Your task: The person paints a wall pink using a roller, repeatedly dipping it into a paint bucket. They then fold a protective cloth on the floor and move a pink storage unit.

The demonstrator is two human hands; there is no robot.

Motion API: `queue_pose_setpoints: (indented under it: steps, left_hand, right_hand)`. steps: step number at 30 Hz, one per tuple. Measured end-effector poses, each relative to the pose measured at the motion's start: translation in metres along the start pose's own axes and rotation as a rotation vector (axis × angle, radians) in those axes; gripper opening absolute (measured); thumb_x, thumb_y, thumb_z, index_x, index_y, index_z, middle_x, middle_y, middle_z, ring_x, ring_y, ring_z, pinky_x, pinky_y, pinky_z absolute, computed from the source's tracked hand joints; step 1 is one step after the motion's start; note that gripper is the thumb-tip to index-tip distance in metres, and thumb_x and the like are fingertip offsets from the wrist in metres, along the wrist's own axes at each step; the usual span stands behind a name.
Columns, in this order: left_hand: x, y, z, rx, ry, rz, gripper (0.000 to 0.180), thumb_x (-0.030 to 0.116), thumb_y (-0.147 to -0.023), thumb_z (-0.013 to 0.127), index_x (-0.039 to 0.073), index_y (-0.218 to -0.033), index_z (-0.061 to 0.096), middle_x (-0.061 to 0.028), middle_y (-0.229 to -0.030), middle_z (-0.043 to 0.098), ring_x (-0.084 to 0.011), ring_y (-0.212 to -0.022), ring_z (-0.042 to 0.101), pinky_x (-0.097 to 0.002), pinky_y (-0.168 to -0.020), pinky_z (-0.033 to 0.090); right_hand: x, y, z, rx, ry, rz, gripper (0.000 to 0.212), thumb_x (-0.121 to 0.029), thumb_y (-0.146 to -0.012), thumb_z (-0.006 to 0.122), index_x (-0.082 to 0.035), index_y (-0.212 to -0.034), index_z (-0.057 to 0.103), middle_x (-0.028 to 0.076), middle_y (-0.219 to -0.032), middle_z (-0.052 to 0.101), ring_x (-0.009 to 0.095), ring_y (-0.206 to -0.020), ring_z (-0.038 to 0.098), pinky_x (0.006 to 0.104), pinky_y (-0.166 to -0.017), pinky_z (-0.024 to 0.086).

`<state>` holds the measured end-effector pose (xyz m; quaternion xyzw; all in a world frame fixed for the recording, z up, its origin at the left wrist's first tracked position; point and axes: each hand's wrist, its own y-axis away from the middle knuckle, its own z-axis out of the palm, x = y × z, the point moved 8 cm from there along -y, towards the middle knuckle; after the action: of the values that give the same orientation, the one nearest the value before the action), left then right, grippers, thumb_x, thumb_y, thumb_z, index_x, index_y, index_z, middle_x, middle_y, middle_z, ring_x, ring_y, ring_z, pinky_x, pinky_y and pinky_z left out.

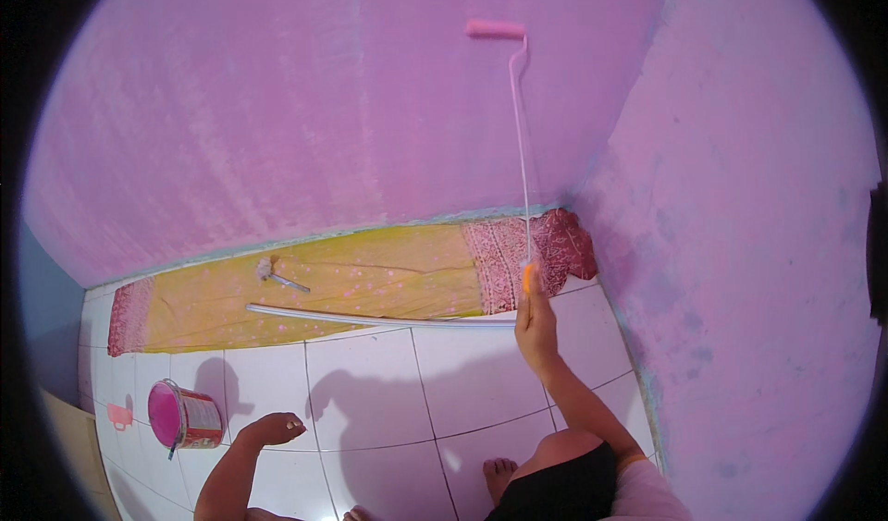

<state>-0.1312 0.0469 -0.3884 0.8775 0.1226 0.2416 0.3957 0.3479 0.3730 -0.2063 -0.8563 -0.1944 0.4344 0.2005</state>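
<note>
My right hand [536, 328] is closed around the orange handle of a long-framed paint roller [522, 151]. Its pink roller head [497, 30] rests against the purple-pink wall [277, 105], high up and right of the middle. Lower left, my left hand [277, 428] hangs over the floor tiles with its fingers curled in; nothing shows in it. To its left stands a bucket of bright pink paint [200, 419], its open mouth turned toward the left.
A yellow cloth with dark red patterned ends [388, 271] lies along the wall's foot. On it rests a small brush-like tool [282, 276]. A long pale strip [379, 319] runs along its near edge. A pink plastic piece [119, 416] sits left of the bucket. A mottled side wall [740, 244] rises at right.
</note>
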Motion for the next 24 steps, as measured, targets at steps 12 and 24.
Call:
queue_pose_setpoints:
  steps: [12,24]
  left_hand:
    - [-0.003,-0.005,-0.004,-0.001,-0.001,-0.002,0.051,0.048,-0.098,0.056,0.006,-0.125,0.066,-0.0129,-0.110,0.075,-0.0277,-0.104,0.070,-0.0411,-0.097,0.052]
    - [-0.005,-0.016,-0.002,0.004,-0.051,0.045,0.056,0.056,-0.099,0.055,0.010,-0.129,0.066,-0.0123,-0.113,0.075,-0.0287,-0.109,0.070,-0.0428,-0.100,0.051]
  right_hand:
    - [0.083,0.154,0.041,-0.192,0.037,0.252,0.054,-0.018,-0.107,0.047,-0.011,-0.158,0.033,0.022,-0.090,0.060,0.042,-0.081,0.062,0.0514,-0.071,0.050]
    - [0.036,0.054,0.021,-0.023,0.051,0.070,0.053,-0.014,-0.106,0.052,-0.002,-0.155,0.037,0.026,-0.109,0.064,0.043,-0.098,0.066,0.0467,-0.082,0.053]
